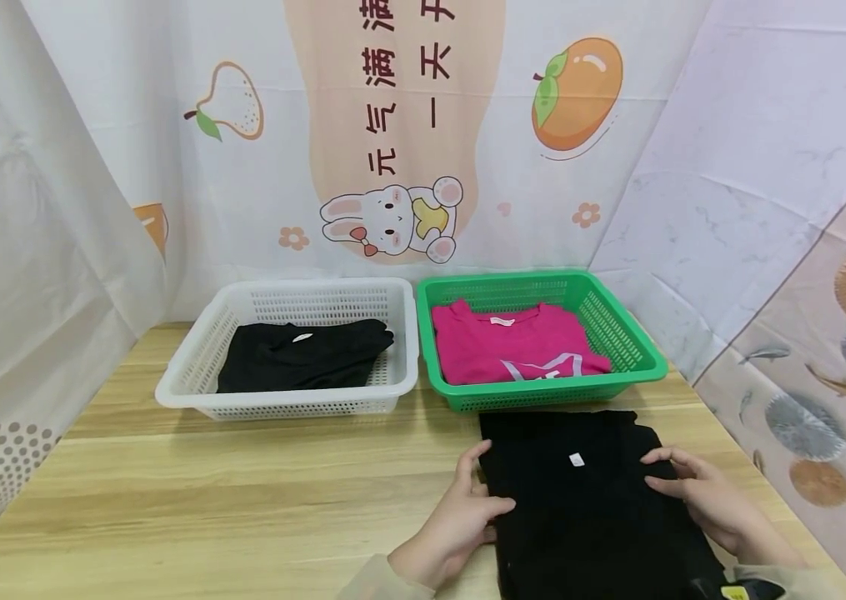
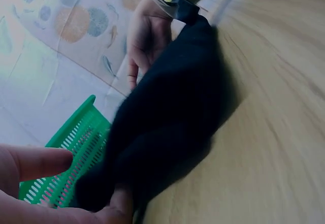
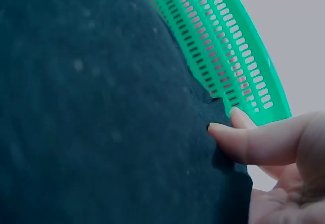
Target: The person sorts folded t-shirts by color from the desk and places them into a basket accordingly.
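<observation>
A folded black shirt (image 1: 588,500) with a small white tag at its neck lies in front of the green basket. Along its left edge, my left hand (image 1: 453,521) grips the cloth, the thumb on top and some fingers hidden below. In the left wrist view the folded shirt (image 2: 162,107) appears as a thick, drooping bundle over the table. My right hand (image 1: 715,500) holds the opposite edge near the shoulder. The right wrist view shows that hand (image 3: 279,158) pinching the shirt's edge, thumb on the upper side.
Behind the shirt stands a green basket (image 1: 543,398) holding a pink shirt (image 1: 505,342) with a star print. Left of it, a white basket (image 1: 302,402) holds another black garment (image 1: 302,358). Printed curtains (image 1: 242,192) enclose the wooden table (image 1: 242,500) at the back and sides.
</observation>
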`<move>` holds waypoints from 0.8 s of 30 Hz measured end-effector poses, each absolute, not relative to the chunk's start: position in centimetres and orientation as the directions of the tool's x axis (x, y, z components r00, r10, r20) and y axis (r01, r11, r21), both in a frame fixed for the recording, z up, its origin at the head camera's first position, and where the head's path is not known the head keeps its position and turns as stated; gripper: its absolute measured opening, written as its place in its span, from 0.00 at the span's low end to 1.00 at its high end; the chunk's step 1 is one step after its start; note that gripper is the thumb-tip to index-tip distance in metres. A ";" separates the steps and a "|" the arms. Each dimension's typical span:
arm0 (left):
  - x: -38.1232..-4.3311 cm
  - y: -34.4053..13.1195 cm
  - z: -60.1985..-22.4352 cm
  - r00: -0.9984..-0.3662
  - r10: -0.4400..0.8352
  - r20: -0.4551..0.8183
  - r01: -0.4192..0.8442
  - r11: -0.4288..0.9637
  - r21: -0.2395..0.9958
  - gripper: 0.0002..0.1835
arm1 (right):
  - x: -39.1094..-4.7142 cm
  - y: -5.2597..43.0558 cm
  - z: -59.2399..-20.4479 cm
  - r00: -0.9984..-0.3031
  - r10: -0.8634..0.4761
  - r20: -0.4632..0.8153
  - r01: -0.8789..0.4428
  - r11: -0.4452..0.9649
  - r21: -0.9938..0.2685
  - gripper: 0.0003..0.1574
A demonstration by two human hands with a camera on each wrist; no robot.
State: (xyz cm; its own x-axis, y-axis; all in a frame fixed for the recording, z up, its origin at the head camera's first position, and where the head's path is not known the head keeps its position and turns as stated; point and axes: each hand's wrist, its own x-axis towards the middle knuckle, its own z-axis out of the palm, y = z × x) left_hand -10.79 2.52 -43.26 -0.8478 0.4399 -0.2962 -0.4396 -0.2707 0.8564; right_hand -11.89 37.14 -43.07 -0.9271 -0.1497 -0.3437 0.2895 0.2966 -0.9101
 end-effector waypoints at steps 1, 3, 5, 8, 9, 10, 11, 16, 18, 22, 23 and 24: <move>-10.7 2.4 -43.4 -0.852 0.436 -0.290 -0.420 -0.239 0.875 0.37 | -11.9 36.9 -43.1 -0.920 -0.184 -0.346 0.290 0.274 -0.917 0.14; -10.7 2.1 -43.6 -0.856 0.435 -0.279 -0.388 -0.184 0.903 0.28 | -12.0 36.4 -43.3 -0.904 -0.252 -0.345 0.290 0.231 -0.929 0.13; -10.6 1.8 -43.7 -0.861 0.427 -0.276 -0.363 -0.136 0.922 0.22 | -11.9 35.8 -43.4 -0.891 -0.296 -0.346 0.288 0.221 -0.932 0.14; -10.6 1.3 -43.7 -0.865 0.427 -0.264 -0.347 -0.128 0.929 0.20 | -11.8 34.9 -43.2 -0.881 -0.305 -0.363 0.291 0.258 -0.921 0.18; -10.6 1.0 -43.6 -0.863 0.430 -0.264 -0.349 -0.131 0.928 0.21 | -11.7 34.6 -43.2 -0.878 -0.300 -0.372 0.292 0.280 -0.914 0.21; -10.6 0.8 -43.5 -0.862 0.434 -0.262 -0.348 -0.130 0.928 0.21 | -11.6 34.4 -43.1 -0.874 -0.306 -0.377 0.290 0.294 -0.911 0.24; -10.6 0.5 -43.4 -0.861 0.439 -0.257 -0.342 -0.128 0.931 0.22 | -11.5 34.2 -43.0 -0.867 -0.326 -0.377 0.287 0.290 -0.913 0.26; -10.7 -1.1 -42.5 -0.853 0.459 -0.250 -0.335 -0.112 0.936 0.26 | -10.9 33.6 -42.7 -0.809 -0.507 -0.299 0.233 0.191 -0.954 0.32; -10.7 -1.7 -42.2 -0.847 0.465 -0.259 -0.345 -0.110 0.932 0.29 | -10.7 33.3 -42.5 -0.783 -0.563 -0.266 0.219 0.150 -0.964 0.35; -10.6 -2.8 -41.6 -0.829 0.491 -0.267 -0.361 -0.105 0.927 0.33 | -10.3 32.5 -41.9 -0.777 -0.591 -0.218 0.136 0.180 -0.974 0.41; -10.6 -3.1 -41.5 -0.825 0.498 -0.266 -0.363 -0.109 0.925 0.34 | -10.2 32.3 -41.7 -0.779 -0.591 -0.209 0.110 0.199 -0.974 0.43; -10.5 -3.4 -41.3 -0.822 0.505 -0.262 -0.362 -0.110 0.926 0.35 | -10.1 32.1 -41.5 -0.782 -0.591 -0.196 0.080 0.217 -0.973 0.43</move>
State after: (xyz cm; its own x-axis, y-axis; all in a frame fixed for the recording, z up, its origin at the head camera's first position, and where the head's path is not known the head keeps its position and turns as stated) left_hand -10.55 -3.40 -41.26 -0.8225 0.5048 -0.2620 -0.3624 -0.1100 0.9255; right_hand -10.14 32.08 -41.52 -0.7823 -0.5913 -0.1958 0.0796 0.2169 -0.9729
